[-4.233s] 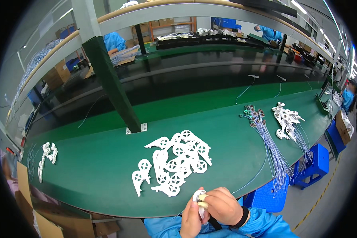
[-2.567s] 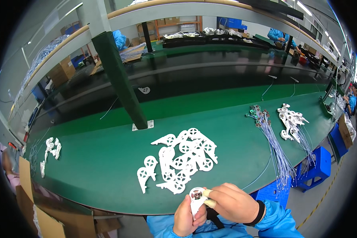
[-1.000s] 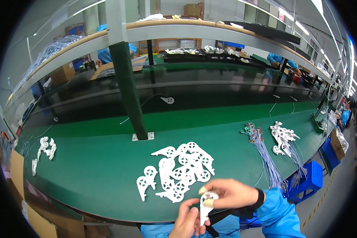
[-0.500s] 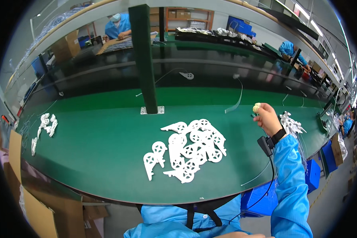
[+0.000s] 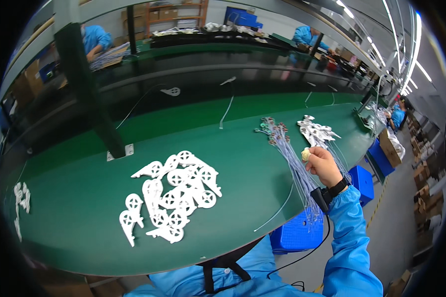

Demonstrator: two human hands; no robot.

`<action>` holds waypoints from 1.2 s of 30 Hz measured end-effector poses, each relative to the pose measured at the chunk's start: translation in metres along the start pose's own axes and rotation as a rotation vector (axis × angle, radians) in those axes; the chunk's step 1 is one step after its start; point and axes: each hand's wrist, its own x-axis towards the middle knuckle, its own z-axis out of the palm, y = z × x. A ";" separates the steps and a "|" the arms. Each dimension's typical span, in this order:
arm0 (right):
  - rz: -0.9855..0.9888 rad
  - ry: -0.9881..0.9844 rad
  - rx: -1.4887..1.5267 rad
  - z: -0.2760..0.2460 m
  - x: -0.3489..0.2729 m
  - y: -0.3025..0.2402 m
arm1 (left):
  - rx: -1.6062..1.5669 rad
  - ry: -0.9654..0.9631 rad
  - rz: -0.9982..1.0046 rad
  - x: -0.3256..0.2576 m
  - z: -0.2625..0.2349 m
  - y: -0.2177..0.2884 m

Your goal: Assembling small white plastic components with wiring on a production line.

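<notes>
White bits [image 5: 22, 198] at the desk's [image 5: 79, 213] left end | left hand out of sight, so its grip can't be told | pile of white round-ended parts [image 5: 186, 205] | bunch of thin wires [image 5: 293, 171] | right hand [image 5: 325, 166] over the wires, yellow-covered fingertips [image 5: 306, 154] pinched together | more white parts [image 5: 316, 130] just past it

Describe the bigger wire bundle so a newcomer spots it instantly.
On the green table, look right of the larger white pile. By the right hand, a bundle of pale wires runs to the near edge. Unlike the smaller white heap beside it, its far end bears green and reddish-brown pieces.
</notes>
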 end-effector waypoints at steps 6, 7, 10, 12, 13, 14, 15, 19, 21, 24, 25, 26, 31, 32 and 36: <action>-0.090 -0.030 -0.327 -0.005 0.029 0.019 | -0.417 0.416 0.374 -0.045 -0.008 -0.021; -0.080 -0.031 -0.349 -0.004 0.040 0.027 | -0.582 0.343 0.623 -0.056 -0.005 -0.024; -0.087 0.040 -0.521 -0.005 0.063 0.034 | -0.873 0.203 0.379 -0.055 -0.004 -0.004; -0.195 0.088 -0.589 -0.006 0.082 0.044 | -0.777 0.253 0.456 -0.045 0.001 -0.006; -0.225 0.106 -0.646 -0.002 0.087 0.043 | -0.713 0.269 0.542 -0.038 0.001 -0.008; -0.256 0.123 -0.702 0.003 0.090 0.038 | -0.647 0.283 0.625 -0.035 0.000 -0.008; -0.218 0.127 -0.733 0.010 0.087 0.029 | -0.640 0.286 0.623 -0.037 0.000 -0.007; -0.154 0.145 -0.833 0.023 0.099 0.026 | -0.753 0.324 0.723 -0.121 0.066 -0.028; -0.190 0.197 -0.853 0.027 0.107 0.028 | -0.693 0.451 0.763 -0.117 0.061 -0.022; -0.241 0.238 -0.856 0.027 0.120 0.035 | -0.707 0.362 0.424 -0.035 0.002 0.014; -0.221 0.229 -0.834 0.027 0.123 0.034 | -0.718 0.345 0.425 -0.034 0.002 0.016; -0.201 0.224 -0.812 0.028 0.125 0.033 | -0.730 0.325 0.428 -0.034 0.000 0.017; -0.238 0.197 -0.782 0.004 0.141 0.059 | -0.775 0.182 0.455 -0.036 -0.005 0.011; -0.263 0.104 -0.710 0.006 0.139 0.060 | -0.759 0.216 0.499 -0.036 -0.004 0.011; 0.025 -0.009 -0.185 0.001 0.117 0.039 | -0.697 0.376 0.501 -0.031 -0.001 0.011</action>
